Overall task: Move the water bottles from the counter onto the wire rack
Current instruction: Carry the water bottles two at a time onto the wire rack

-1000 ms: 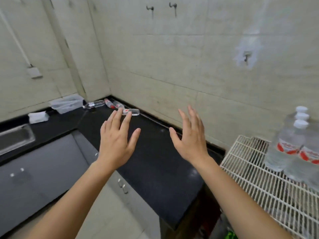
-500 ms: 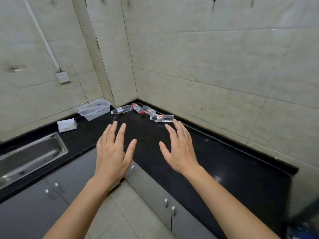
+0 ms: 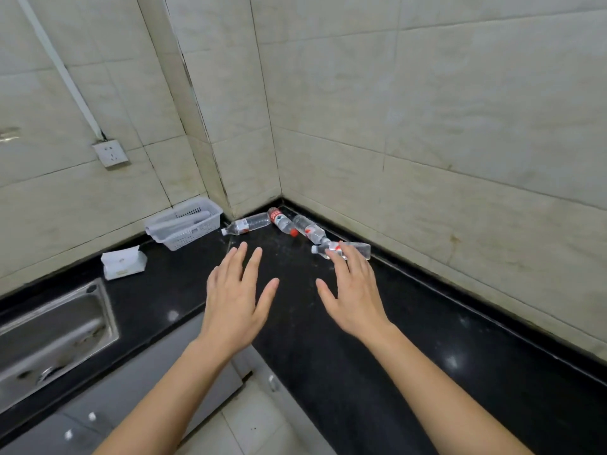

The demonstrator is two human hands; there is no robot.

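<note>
Tiled kitchen corner with a black L-shaped counter [image 3: 361, 356]

Pale, faintly veined wall tiles [image 3: 427, 110] meet at a boxed-out corner, stained along the grout lines and lit evenly, with small glints on the polished counter top. On the left wall a white socket [image 3: 110, 153] sits at the foot of a slanting white conduit [image 3: 59, 67]. A white perforated basket [image 3: 197, 233] stands against the wall near the counter's inner corner, and a white tissue pack [image 3: 124, 265] lies between it and the steel sink [image 3: 108, 310] set into the left run. Grey cabinets [image 3: 108, 392] with small knobs [image 3: 92, 416] front the counter's near edge, above a light tiled floor [image 3: 249, 428].
</note>
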